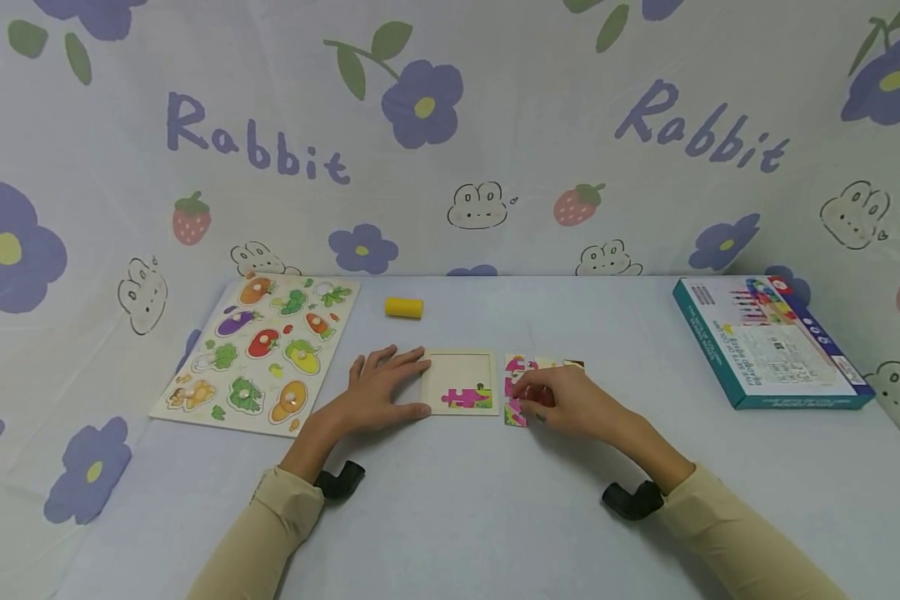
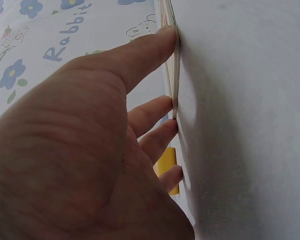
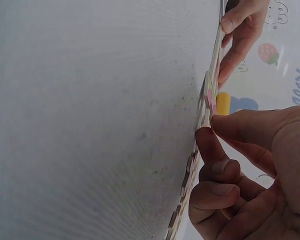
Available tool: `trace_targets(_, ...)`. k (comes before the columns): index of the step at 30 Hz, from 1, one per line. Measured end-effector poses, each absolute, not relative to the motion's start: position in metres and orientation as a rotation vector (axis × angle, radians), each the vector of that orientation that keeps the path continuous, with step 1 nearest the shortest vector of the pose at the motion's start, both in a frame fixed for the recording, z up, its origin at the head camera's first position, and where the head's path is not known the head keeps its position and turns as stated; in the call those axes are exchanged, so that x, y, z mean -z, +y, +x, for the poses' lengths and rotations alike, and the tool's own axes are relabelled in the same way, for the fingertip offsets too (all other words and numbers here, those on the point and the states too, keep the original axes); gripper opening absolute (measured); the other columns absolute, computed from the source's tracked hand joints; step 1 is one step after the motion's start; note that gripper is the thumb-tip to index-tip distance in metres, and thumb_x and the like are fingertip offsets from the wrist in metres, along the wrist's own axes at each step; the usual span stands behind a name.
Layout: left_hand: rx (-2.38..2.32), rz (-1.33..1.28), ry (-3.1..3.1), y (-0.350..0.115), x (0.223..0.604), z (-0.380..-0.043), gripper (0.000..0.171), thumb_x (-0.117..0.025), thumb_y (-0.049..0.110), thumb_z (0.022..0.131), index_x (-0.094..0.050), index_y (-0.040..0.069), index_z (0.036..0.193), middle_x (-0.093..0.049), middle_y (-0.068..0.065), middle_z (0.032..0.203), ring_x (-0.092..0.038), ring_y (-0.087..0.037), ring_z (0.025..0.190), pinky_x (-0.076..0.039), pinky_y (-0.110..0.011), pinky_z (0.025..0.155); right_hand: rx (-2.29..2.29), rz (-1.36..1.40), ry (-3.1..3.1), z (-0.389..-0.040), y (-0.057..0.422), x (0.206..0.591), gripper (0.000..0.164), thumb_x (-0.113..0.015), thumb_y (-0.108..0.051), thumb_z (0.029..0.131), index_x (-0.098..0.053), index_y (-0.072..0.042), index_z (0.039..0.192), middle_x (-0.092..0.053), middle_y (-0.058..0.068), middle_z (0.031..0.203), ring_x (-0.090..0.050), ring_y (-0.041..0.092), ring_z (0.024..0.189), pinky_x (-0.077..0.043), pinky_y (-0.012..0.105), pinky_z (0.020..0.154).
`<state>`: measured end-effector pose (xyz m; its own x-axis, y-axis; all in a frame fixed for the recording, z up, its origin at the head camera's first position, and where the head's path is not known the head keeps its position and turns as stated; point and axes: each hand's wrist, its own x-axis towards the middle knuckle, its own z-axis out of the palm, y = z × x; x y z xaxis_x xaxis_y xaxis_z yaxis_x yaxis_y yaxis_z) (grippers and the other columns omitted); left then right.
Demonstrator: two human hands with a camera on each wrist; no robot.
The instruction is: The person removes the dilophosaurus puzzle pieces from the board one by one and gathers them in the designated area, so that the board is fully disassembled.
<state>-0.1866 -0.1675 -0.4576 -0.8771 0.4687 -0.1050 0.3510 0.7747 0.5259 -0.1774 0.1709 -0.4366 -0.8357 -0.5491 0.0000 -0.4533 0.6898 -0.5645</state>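
A small square puzzle frame (image 1: pixel 457 371) lies flat on the table, with joined pink and green pieces (image 1: pixel 467 398) along its bottom right. My left hand (image 1: pixel 378 392) rests at the frame's left edge, thumb and fingers spread and fairly straight. In the left wrist view, the thumb and fingertips touch the frame's edge (image 2: pixel 176 75). To the right of the frame, my right hand (image 1: pixel 570 402) pinches a pink and green puzzle piece (image 3: pixel 208 92) between thumb and index finger, its other fingers curled. More puzzle pieces (image 1: pixel 546 362) lie beneath and behind this hand, partly hidden.
A vegetable peg board (image 1: pixel 258 354) lies at the left. Behind the frame is a yellow cylinder (image 1: pixel 404 308). A teal-edged box (image 1: pixel 776 343) lies at the right. A printed cloth (image 1: pixel 525 100) hangs along the back.
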Motion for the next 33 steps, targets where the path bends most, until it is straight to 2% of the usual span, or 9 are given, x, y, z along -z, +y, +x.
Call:
trace_targets(25,-0.742,0.663,2.736,-0.169,0.458,-0.187,0.076,-0.069,0.050,0.097,-0.044,0.023,0.163,-0.028,0.001,0.177,-0.010,-0.040,0.167,0.001,-0.076,0.127,0.822,-0.804,2.762,-0.178,0.166,0.436,0.014,-0.078,-0.012,0.096,-0.079,-0.011,0.110,-0.070,-0.004,0.088,-0.055,0.011,0.077,-0.049,0.021,0.066)
trace_targets(33,-0.728,0.656,2.734,-0.169,0.460,-0.189,0.076,-0.068,0.051,0.097,-0.043,0.023,0.164,-0.028,0.001,0.178,-0.011,-0.040,0.166,0.000,-0.076,0.127,0.899,-0.860,2.696,-0.182,0.149,0.436,0.015,-0.073,-0.009,0.097,-0.077,-0.008,0.111,-0.069,-0.002,0.086,-0.054,0.009,0.068,-0.049,0.021,0.062)
